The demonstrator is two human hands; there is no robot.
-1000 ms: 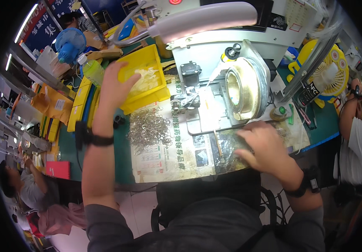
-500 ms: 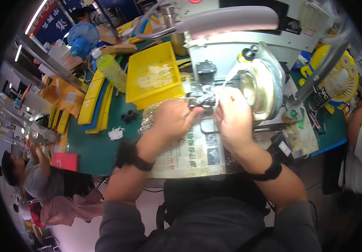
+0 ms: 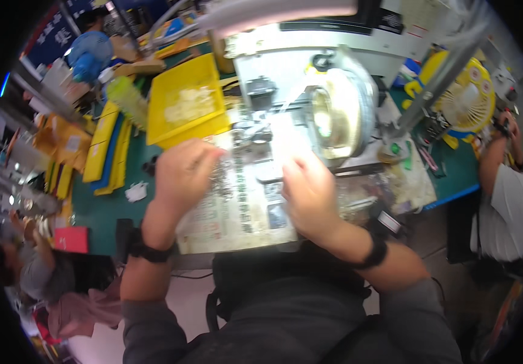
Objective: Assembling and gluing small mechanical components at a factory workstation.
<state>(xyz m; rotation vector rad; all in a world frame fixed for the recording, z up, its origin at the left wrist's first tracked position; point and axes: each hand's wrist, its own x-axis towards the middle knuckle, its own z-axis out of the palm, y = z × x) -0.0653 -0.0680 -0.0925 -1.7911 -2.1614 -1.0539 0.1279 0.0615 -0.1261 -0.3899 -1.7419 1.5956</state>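
Note:
My left hand [image 3: 181, 175] is closed with fingers bent in, over the newspaper-covered work area just below the yellow tray [image 3: 158, 134]. Whatever it may hold is hidden. My right hand [image 3: 311, 197] is curled closed too, in front of a bench machine with a round, pale wheel-like part [image 3: 334, 115]; its contents cannot be made out. Between and beyond the hands stands a small metal fixture [image 3: 254, 132], touched by neither hand. Bright lamp light washes out the spot above my right fingers. Thin white pieces [image 3: 190, 104] lie in the tray.
A lamp [image 3: 279, 15] hangs low over the bench. To the left are yellow and blue bars [image 3: 108, 148], a bottle [image 3: 126, 100] and crumpled white paper [image 3: 135, 192]. A yellow fan [image 3: 465, 94] and metal post [image 3: 437, 79] stand right. Other people sit on both sides.
Both hands have drawn back from the metal fixture, the left one leftward and the right one nearer to me. The whole view has shifted, so the bench appears farther left.

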